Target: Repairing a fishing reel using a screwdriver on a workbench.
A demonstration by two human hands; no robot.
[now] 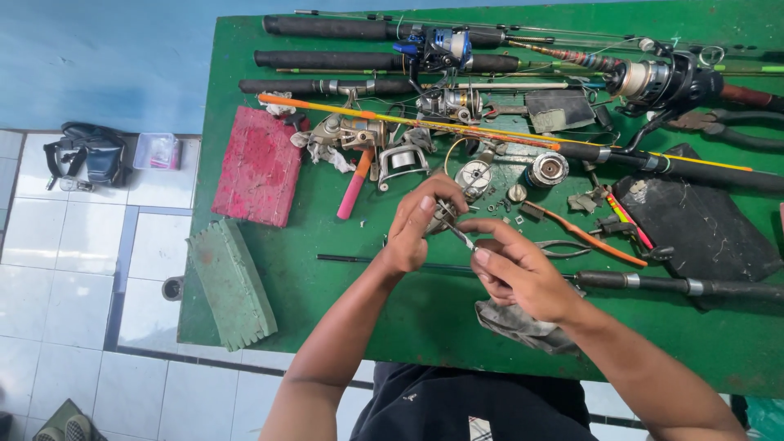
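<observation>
Left fingers: I see my left hand (416, 229) pinched shut on a small metal reel part (445, 214), thumb and fingertips curled round it.
Right fingers: my right hand (514, 273) grips a thin metal tool (460, 237) between thumb and forefinger, its tip meeting the reel part at about 10 o'clock from that hand.
Where the part is: held above the green table (408, 318), near its middle.
Under my right wrist: a grey rag (514, 325), at 6 o'clock.
At 12 o'clock: loose spools (547, 169) and opened reels (400, 155).
At 3 o'clock: pliers (563, 247) and a black rod (678, 286).
At 9 o'clock: a red foam block (260, 166); a green foam block (231, 282) overhangs the table's edge.
</observation>
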